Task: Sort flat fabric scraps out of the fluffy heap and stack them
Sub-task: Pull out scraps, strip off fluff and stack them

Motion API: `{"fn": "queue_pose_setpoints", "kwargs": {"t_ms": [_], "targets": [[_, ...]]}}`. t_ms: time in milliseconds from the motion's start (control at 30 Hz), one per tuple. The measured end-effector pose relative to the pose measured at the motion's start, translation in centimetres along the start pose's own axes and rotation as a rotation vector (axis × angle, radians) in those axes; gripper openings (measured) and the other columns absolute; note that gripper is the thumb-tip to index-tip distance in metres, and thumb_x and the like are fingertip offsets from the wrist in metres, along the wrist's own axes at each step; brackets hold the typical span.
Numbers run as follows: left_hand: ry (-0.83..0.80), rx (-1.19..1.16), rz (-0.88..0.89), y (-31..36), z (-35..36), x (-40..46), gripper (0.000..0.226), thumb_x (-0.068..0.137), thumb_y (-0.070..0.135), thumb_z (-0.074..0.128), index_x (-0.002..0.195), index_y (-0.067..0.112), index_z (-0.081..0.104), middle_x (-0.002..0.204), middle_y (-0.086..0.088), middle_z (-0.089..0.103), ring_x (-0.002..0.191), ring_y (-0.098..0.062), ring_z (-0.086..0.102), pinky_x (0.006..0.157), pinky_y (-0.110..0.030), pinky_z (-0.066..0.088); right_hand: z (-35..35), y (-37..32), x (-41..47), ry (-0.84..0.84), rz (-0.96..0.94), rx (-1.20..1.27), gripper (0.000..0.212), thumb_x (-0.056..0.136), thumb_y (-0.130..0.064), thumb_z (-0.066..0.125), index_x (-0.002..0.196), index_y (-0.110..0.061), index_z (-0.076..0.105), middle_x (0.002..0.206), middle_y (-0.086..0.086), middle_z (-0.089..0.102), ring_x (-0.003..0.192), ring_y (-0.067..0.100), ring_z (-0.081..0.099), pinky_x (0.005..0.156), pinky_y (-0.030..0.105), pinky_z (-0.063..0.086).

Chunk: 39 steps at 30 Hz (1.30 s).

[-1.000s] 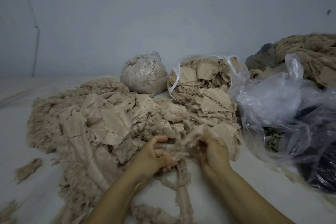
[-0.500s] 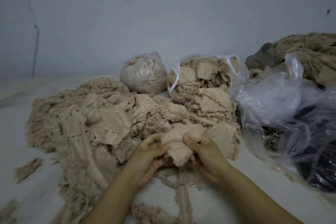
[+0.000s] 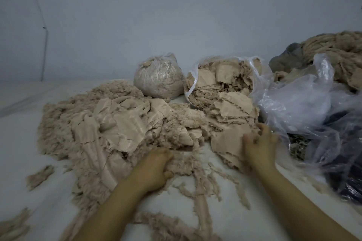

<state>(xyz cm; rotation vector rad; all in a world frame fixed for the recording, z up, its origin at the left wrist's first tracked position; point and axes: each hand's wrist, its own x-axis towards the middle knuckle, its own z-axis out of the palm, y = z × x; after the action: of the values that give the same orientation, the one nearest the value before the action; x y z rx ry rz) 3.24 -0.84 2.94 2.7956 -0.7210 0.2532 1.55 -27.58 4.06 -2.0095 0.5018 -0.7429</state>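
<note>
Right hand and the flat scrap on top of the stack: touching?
Touching. In the head view the right hand lies on the right edge of the flat scrap, covering part of it with no gap visible. The hand is motion-blurred, so its grip is unclear.

From my seat, the fluffy heap (image 3: 94, 129) sprawls across the left and middle of the white surface (image 3: 23, 143), flat fabric scraps (image 3: 129, 123) lying on top of it. Behind it stands a tied bag (image 3: 158, 78) — to its right an open bag (image 3: 225, 82) of scraps. Before that bag lies the stack of flat scraps (image 3: 229, 143), my right hand (image 3: 258, 145) on it. My left hand (image 3: 154, 166) sits at the heap's near edge. Loose plastic bags (image 3: 305, 103) pile up far right.
</note>
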Motion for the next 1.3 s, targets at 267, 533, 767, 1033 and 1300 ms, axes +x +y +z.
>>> {"fn": "queue_pose_setpoints", "kwargs": {"t_ms": [267,533,767,1033,1300], "targets": [[0.172,-0.222,0.21,1.6,-0.3,-0.7,0.031,0.087,0.027,0.044,0.103,0.019,0.069,0.1,0.002,0.069,0.092,-0.018,0.06,0.079,-0.031,0.047,4.0,-4.0,-6.6,-0.703,-0.582,-0.038,0.038,0.076,-0.036,0.078,0.111,-0.03,0.064,0.108,-0.013,0.058,0.1,-0.002,0.049,0.086,0.013,0.037],[0.312,-0.354,-0.197,-1.1,-0.5,-0.9,0.02,0.095,0.02,0.051,0.079,0.025,0.062,0.076,0.011,0.063,0.078,-0.008,0.06,0.07,-0.024,0.04,3.8,-2.5,-4.8,-0.417,-0.093,0.462,0.018,0.089,-0.017,0.064,0.071,-0.015,0.064,0.065,0.001,0.06,0.06,0.012,0.052,0.059,0.023,0.042],[0.102,-1.096,-0.202,3.0,0.6,-0.7,0.049,0.076,0.018,0.077,0.118,0.032,0.056,0.097,0.015,0.069,0.086,0.002,0.067,0.068,-0.012,0.05,4.6,-2.7,-6.8,-0.704,0.121,0.666,0.033,0.095,-0.03,0.052,0.093,0.001,0.064,0.089,0.023,0.069,0.075,0.027,0.065,0.069,0.034,0.053],[0.204,-1.732,-0.427,3.8,0.7,-0.3,0.019,0.081,0.014,0.063,0.082,-0.005,0.064,0.079,-0.022,0.07,0.068,-0.028,0.069,0.058,-0.03,0.056,4.4,-2.7,-8.0,-0.81,0.012,0.552,0.016,0.094,-0.02,0.057,0.082,-0.013,0.065,0.059,0.0,0.065,0.046,0.009,0.057,0.044,0.019,0.045],[0.288,-1.325,-0.409,4.1,0.7,-0.4,0.028,0.089,0.027,0.061,0.089,-0.001,0.064,0.073,-0.009,0.072,0.062,-0.017,0.068,0.05,-0.022,0.05,4.9,-2.6,-8.3,-0.784,-0.085,0.392,0.039,0.073,-0.044,0.077,0.107,-0.033,0.06,0.079,-0.019,0.062,0.071,-0.004,0.057,0.064,0.012,0.045]]}}
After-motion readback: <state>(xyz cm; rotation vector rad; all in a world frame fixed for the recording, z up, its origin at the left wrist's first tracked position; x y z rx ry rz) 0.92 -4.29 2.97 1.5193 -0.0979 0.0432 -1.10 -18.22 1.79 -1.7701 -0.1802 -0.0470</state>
